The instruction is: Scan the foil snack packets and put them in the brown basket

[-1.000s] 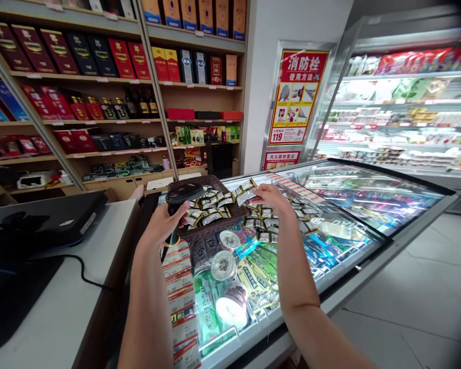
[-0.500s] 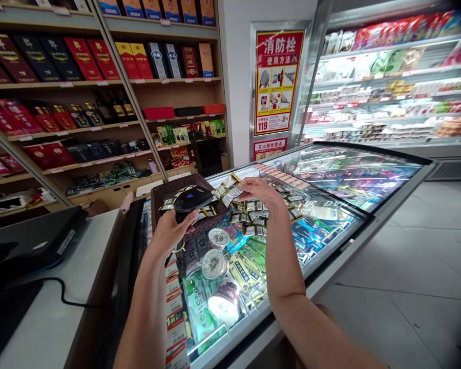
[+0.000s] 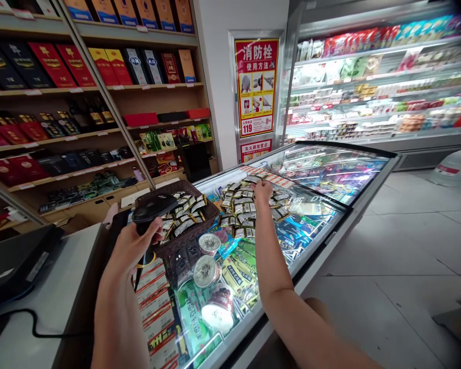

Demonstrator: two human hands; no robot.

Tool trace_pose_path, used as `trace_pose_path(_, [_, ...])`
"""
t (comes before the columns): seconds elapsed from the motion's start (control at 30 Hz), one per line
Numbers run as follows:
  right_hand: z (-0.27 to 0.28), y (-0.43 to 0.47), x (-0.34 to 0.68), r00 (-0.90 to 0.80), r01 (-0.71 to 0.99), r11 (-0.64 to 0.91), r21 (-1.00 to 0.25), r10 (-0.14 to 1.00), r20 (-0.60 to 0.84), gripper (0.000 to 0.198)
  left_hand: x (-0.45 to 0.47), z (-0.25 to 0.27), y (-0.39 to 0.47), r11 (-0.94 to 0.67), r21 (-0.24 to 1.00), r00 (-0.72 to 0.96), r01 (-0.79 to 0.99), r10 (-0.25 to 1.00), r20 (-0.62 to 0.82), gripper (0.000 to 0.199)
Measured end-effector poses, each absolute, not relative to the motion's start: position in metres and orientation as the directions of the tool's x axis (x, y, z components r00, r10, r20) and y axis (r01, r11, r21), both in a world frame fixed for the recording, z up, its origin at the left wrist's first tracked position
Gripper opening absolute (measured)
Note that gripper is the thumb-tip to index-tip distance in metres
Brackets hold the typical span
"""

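My left hand (image 3: 132,243) is wrapped round the handle of a black barcode scanner (image 3: 153,206), its head over the near left rim of a dark woven basket (image 3: 205,224). In the basket lie several small gold-and-black snack packets (image 3: 184,225). A loose pile of the same packets (image 3: 243,207) covers part of the freezer's glass lid to the right. At the far side of that pile, my right hand (image 3: 263,192) has its fingers pinched together at a packet (image 3: 251,179); the fingertips are partly hidden.
Under the glass of the chest freezer (image 3: 311,246) lie ice-cream cups (image 3: 206,271) and bagged ices. A counter (image 3: 67,287) with a black device (image 3: 23,261) and cable stands at left. Shelves of boxes rise behind; a bottle (image 3: 455,166) stands on the floor at right.
The view has swung right. My right hand has moved away from the basket to the pile's far side. The scanner has drawn back left, uncovering more packets in the basket.
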State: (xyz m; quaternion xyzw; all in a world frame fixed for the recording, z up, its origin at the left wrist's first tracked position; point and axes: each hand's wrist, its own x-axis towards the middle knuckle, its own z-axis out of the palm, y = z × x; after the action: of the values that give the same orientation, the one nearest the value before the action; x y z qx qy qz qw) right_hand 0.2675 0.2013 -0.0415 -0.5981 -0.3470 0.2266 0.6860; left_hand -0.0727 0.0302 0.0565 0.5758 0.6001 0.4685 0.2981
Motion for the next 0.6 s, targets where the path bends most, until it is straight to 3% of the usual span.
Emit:
trace_pose_path(0.07, [-0.048,0.209,0.272,0.702,-0.237,0.264,-0.935,0.712,0.023,0.021,-0.083,0.056,0.031,-0.086,0.911,-0.195,0.404,0.965,0.177,0.053])
trace_pose_path(0.13, [-0.05,0.213,0.275,0.647,-0.47,0.288,-0.835,0.755,-0.103,0.023,-0.092,0.057,0.03,-0.086,0.919,-0.23,0.385,0.955,0.186,0.052])
trace_pose_path(0.23, [-0.044,0.212,0.273,0.529,-0.665,0.262,-0.7,0.826,-0.194,0.021,-0.103,0.06,0.024,-0.081,0.934,-0.286,0.347,0.94,0.188,0.048])
trace_pose_path(0.3, [-0.035,0.208,0.263,0.477,-0.7,0.258,-0.666,0.863,-0.167,0.02,-0.111,0.062,0.019,-0.045,0.935,-0.324,0.351,0.931,0.166,0.049])
trace_pose_path(0.4, [-0.021,0.197,0.23,0.366,-0.627,0.236,-0.743,0.931,-0.014,0.016,-0.124,0.063,0.012,0.034,0.909,-0.384,0.416,0.913,0.141,0.05])
trace_pose_path(0.47, [-0.015,0.187,0.197,0.251,-0.489,0.199,-0.849,0.965,0.082,0.014,-0.134,0.062,0.008,0.063,0.899,-0.418,0.433,0.898,0.139,0.05])
trace_pose_path(0.53, [-0.014,0.174,0.158,0.126,-0.222,0.157,-0.962,0.983,0.132,0.018,-0.144,0.06,0.005,0.072,0.903,-0.438,0.423,0.889,0.135,0.049])
trace_pose_path(0.6, [-0.019,0.162,0.119,-0.02,0.216,0.127,-0.968,0.992,0.125,0.03,-0.153,0.057,0.002,0.076,0.907,-0.453,0.415,0.882,0.133,0.048])
